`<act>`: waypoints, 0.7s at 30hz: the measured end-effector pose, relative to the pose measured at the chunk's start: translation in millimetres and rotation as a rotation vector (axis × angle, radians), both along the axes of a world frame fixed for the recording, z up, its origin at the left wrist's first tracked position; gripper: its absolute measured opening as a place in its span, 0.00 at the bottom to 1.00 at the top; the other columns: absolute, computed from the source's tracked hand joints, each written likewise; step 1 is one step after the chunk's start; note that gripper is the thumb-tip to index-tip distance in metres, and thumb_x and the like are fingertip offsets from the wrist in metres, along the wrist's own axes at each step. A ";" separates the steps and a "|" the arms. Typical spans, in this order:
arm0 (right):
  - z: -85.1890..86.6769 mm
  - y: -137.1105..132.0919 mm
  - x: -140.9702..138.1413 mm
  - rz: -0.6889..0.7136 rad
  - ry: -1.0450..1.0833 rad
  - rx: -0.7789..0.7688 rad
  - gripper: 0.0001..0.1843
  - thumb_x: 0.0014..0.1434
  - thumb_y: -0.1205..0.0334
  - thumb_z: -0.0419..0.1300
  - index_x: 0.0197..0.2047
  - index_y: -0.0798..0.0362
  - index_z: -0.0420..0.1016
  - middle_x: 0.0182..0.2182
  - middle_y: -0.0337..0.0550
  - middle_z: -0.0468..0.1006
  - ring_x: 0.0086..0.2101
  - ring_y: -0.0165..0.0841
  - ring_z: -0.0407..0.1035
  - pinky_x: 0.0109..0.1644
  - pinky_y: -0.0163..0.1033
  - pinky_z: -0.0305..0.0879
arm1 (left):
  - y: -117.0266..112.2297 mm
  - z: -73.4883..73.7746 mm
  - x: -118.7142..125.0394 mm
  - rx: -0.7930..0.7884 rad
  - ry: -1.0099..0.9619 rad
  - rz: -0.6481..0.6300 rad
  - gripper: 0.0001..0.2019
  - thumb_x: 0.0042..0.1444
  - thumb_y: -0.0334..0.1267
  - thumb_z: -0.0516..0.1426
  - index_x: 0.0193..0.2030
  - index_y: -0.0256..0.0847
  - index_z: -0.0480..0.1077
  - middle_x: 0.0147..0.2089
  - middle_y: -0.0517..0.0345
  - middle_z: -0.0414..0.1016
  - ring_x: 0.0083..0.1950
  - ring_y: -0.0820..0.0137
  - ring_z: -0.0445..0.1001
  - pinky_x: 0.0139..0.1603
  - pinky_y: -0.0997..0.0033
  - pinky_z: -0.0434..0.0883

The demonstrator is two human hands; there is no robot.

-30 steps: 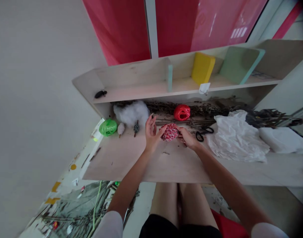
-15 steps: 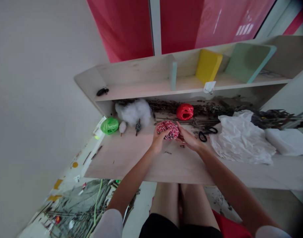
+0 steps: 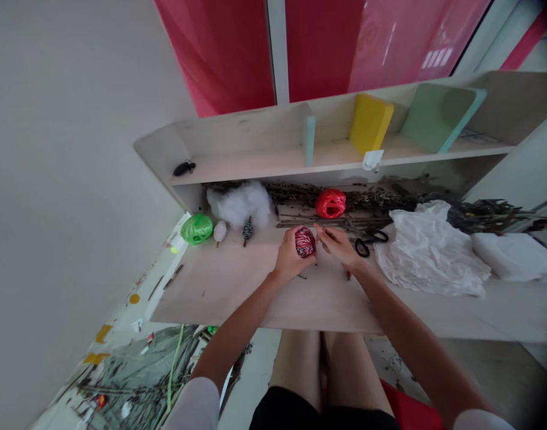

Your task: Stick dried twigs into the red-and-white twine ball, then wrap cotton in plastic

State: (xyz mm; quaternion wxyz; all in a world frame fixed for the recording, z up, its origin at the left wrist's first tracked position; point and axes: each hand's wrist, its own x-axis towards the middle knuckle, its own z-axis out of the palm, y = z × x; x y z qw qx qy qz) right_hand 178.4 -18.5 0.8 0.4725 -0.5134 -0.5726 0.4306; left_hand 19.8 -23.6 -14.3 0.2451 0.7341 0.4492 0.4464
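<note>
The ball of red-and-white twine [image 3: 305, 242] sits in the person's left hand [image 3: 292, 257], just above the worktop [image 3: 211, 292] and near its back edge. The left fingers [image 3: 288, 246] are curled around the ball's left side and underside, closed on it in a firm cupping hold. The right hand [image 3: 338, 246] lies just to the right of the ball, with its fingers [image 3: 323, 234] partly open and extended toward it. Their tips are at the ball's upper right edge; no firm hold by this hand is visible.

Count of items on the worktop: one pair of black-handled scissors [image 3: 365, 246], just right of the right hand; one red plastic bundle [image 3: 330, 203], behind the ball; one green plastic bundle [image 3: 196, 229], at the far left; one small white ball [image 3: 220, 232]; one small black-and-white twine winding [image 3: 247, 231]; one mass of white fluff [image 3: 240, 203]; and two white sheets, one crumpled [image 3: 430, 251] and one folded [image 3: 506, 257]. Dried twigs [image 3: 345, 198] lie along the back. One shelf [image 3: 255, 164] above carries one yellow block [image 3: 371, 122] and one green board [image 3: 441, 116].
</note>
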 end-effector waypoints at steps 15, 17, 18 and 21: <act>-1.4 -6.9 -7.6 -0.036 -0.158 0.205 0.28 0.60 0.34 0.46 0.24 0.50 0.59 0.20 0.37 0.60 0.24 0.31 0.57 0.30 0.37 0.55 | 8.2 18.8 -1.0 -0.747 -0.863 -0.271 0.20 0.43 0.48 0.66 0.40 0.43 0.66 0.55 0.52 0.71 0.50 0.62 0.73 0.42 0.62 0.74; -1.1 -8.9 -9.7 -0.002 -0.204 0.243 0.28 0.61 0.35 0.46 0.24 0.50 0.61 0.22 0.38 0.63 0.26 0.31 0.59 0.31 0.37 0.56 | 10.0 20.5 -3.5 -0.763 -0.939 -0.241 0.20 0.40 0.48 0.68 0.33 0.41 0.65 0.51 0.53 0.73 0.47 0.63 0.73 0.40 0.64 0.74; -1.1 -9.8 -10.9 0.016 -0.233 0.276 0.28 0.62 0.36 0.45 0.24 0.50 0.61 0.23 0.39 0.64 0.26 0.32 0.60 0.32 0.37 0.57 | 11.0 19.8 -3.9 -0.761 -0.973 -0.209 0.21 0.38 0.47 0.69 0.32 0.41 0.64 0.49 0.54 0.74 0.47 0.64 0.74 0.40 0.64 0.73; -2.5 -11.6 -14.1 0.068 -0.351 0.423 0.27 0.65 0.40 0.44 0.24 0.51 0.64 0.25 0.42 0.67 0.29 0.33 0.62 0.36 0.38 0.58 | 13.8 15.0 -2.5 -0.739 -1.063 -0.107 0.21 0.38 0.42 0.69 0.37 0.43 0.66 0.44 0.58 0.75 0.46 0.66 0.74 0.45 0.65 0.72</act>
